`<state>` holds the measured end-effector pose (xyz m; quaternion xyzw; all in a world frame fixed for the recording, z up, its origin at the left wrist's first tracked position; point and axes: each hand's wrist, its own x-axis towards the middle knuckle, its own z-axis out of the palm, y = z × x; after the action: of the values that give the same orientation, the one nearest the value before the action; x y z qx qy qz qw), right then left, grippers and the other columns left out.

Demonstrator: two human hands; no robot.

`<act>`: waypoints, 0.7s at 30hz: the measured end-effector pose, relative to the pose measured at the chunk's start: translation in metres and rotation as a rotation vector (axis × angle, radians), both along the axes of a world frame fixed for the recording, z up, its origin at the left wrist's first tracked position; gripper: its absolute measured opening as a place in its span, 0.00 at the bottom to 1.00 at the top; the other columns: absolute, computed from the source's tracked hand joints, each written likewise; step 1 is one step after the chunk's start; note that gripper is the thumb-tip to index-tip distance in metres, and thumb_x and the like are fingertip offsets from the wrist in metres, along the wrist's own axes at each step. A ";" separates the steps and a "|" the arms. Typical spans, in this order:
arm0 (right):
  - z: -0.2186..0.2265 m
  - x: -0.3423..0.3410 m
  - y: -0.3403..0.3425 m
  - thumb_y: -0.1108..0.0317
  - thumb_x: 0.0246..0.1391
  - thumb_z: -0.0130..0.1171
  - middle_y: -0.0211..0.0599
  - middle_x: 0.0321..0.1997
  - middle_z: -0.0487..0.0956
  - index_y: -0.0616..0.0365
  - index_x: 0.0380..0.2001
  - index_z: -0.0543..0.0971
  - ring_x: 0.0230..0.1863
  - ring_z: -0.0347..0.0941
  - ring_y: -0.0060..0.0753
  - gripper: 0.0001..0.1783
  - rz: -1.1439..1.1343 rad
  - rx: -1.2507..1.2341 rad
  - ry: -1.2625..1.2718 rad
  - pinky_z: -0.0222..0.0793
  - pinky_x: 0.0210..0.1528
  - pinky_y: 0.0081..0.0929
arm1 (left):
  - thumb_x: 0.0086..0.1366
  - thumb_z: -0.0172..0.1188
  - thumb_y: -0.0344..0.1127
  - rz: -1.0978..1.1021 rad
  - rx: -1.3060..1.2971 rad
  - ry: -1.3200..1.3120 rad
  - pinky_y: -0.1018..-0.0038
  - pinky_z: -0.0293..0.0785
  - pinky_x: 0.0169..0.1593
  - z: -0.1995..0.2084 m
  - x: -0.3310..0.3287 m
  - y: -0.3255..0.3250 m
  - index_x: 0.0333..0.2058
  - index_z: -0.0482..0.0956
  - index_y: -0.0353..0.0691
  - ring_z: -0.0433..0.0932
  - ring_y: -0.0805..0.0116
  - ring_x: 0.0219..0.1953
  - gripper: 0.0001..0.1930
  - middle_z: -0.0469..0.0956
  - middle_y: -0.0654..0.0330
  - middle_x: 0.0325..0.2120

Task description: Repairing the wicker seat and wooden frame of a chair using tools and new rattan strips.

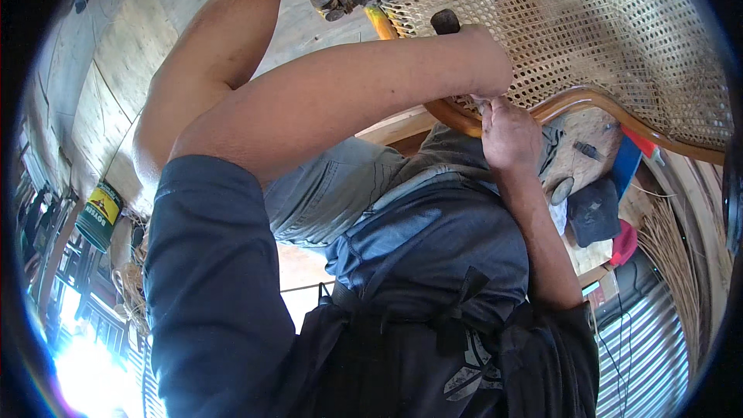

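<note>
My left hand [489, 60], its wrist bent down and knuckles rounded, is closed over the front edge of a woven cane panel [611, 39]. Most of its fingers are hidden behind the back of the hand. A dark rounded stub [445, 22], like a handle end, sticks up beside that wrist; whether the hand holds it does not show. Just below, my right hand [512, 135] is closed in a pinch at the glossy orange-brown bent frame [584, 97] of the panel. The fingertips of both hands meet there, and what they grip is too small or covered to name.
Black frame bars [333, 1] join the panel at the top. On the right lie a dark cap [594, 213], a red item [624, 241] and a bundle of cane strips [662, 248]. A green and yellow can [99, 215] stands at left on the plywood floor [116, 54].
</note>
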<state>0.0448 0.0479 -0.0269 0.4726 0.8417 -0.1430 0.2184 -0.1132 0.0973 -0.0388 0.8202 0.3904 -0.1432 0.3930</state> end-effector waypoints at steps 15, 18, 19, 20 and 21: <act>-0.013 0.036 0.004 0.66 0.49 0.59 0.38 0.31 0.75 0.53 0.30 0.76 0.37 0.70 0.47 0.05 0.178 0.106 0.493 0.67 0.41 0.41 | 0.53 0.63 0.42 0.198 0.072 0.256 0.61 0.77 0.37 -0.012 -0.032 0.005 0.38 0.84 0.47 0.81 0.61 0.38 0.14 0.83 0.60 0.35; -0.017 0.034 0.007 0.66 0.50 0.60 0.37 0.32 0.76 0.53 0.30 0.76 0.37 0.70 0.46 0.05 0.181 0.091 0.470 0.68 0.39 0.40 | 0.54 0.61 0.48 0.259 0.095 0.294 0.60 0.78 0.37 -0.016 -0.044 -0.004 0.35 0.84 0.44 0.82 0.57 0.37 0.16 0.83 0.57 0.34; -0.017 0.033 0.008 0.65 0.50 0.60 0.37 0.32 0.75 0.53 0.29 0.77 0.37 0.70 0.46 0.05 0.170 0.076 0.467 0.68 0.39 0.39 | 0.54 0.60 0.49 0.304 0.097 0.319 0.60 0.78 0.37 -0.018 -0.053 -0.008 0.34 0.84 0.44 0.82 0.57 0.38 0.16 0.82 0.57 0.34; -0.016 0.032 0.009 0.65 0.50 0.60 0.38 0.32 0.76 0.53 0.29 0.77 0.37 0.70 0.46 0.05 0.168 0.060 0.465 0.68 0.39 0.39 | 0.55 0.60 0.50 0.347 0.103 0.345 0.59 0.78 0.37 -0.020 -0.060 -0.013 0.34 0.84 0.43 0.82 0.56 0.38 0.17 0.82 0.56 0.34; -0.014 0.032 0.011 0.65 0.51 0.60 0.39 0.32 0.76 0.53 0.29 0.77 0.36 0.71 0.46 0.05 0.160 0.048 0.472 0.68 0.39 0.38 | 0.55 0.59 0.50 0.414 0.097 0.334 0.59 0.78 0.37 -0.022 -0.068 -0.020 0.33 0.83 0.42 0.82 0.56 0.38 0.18 0.82 0.55 0.33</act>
<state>0.0771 0.0586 -0.0405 0.3629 0.9073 -0.2119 0.0150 -0.1810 0.0771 -0.0612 0.7060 0.6154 -0.1741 0.3042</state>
